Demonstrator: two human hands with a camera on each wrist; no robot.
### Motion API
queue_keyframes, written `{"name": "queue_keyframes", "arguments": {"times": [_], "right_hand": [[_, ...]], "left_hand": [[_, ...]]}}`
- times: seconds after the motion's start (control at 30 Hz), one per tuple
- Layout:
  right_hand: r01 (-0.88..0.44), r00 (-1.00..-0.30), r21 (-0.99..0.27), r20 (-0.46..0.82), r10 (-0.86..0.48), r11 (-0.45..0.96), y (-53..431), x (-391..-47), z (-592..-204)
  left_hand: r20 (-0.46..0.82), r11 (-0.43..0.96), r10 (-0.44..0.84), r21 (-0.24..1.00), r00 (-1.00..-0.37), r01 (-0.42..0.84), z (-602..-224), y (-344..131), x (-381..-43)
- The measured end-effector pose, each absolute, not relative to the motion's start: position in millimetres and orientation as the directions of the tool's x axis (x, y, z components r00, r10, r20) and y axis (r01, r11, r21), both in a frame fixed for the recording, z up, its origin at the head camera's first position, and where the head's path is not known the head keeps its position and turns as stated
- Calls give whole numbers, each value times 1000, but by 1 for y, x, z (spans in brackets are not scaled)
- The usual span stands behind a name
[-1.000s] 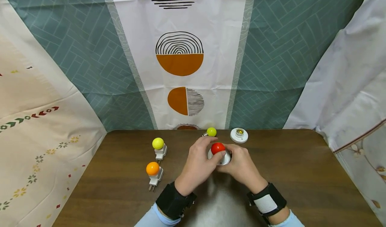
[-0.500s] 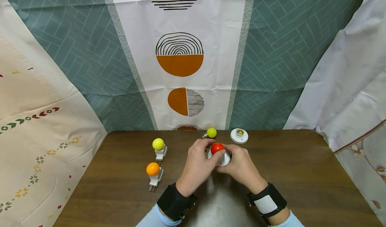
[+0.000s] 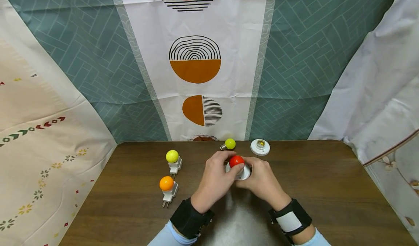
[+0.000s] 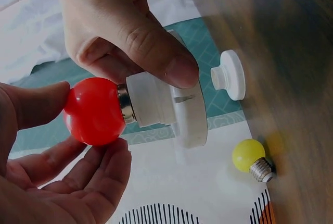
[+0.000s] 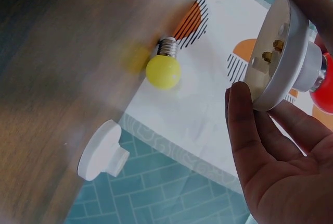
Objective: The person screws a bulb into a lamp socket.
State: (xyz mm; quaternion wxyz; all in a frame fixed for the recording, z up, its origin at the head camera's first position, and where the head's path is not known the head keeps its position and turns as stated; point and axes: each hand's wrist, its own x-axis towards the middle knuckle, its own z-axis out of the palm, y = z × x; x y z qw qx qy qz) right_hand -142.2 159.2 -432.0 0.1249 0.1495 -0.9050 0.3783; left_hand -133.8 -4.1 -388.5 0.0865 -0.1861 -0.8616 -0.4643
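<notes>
In the head view both hands meet above the middle of the table. My left hand (image 3: 212,175) pinches a red light bulb (image 4: 96,110) between thumb and fingertips. With my right hand (image 3: 262,177) I grip the rim of a white round lamp holder (image 4: 190,117). The bulb's metal cap sits in the mouth of the holder's socket, and a band of metal shows between them in the left wrist view. Seen from the right wrist, the underside of the lamp holder (image 5: 276,57) shows two brass screws.
Near the table's back edge lie a loose yellow bulb (image 3: 230,143) and a second white lamp holder (image 3: 260,147). To the left, a yellow bulb (image 3: 172,156) and an orange bulb (image 3: 166,183) sit in white plug adapters on the brown table (image 3: 124,209).
Both hands keep their hold on the red bulb and the lamp holder, almost in place. The left hand's fingers shift only slightly.
</notes>
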Motion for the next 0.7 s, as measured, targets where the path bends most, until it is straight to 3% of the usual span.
{"name": "queue_keyframes", "arguments": {"times": [0.23, 0.7], "right_hand": [[-370, -921, -646, 346, -176, 668, 159, -142, -432], [-362, -926, -645, 334, -177, 673, 161, -142, -430]], "left_hand": [[362, 487, 272, 747, -891, 453, -388, -5, -134], [313, 453, 304, 784, -900, 425, -385, -5, -134]]}}
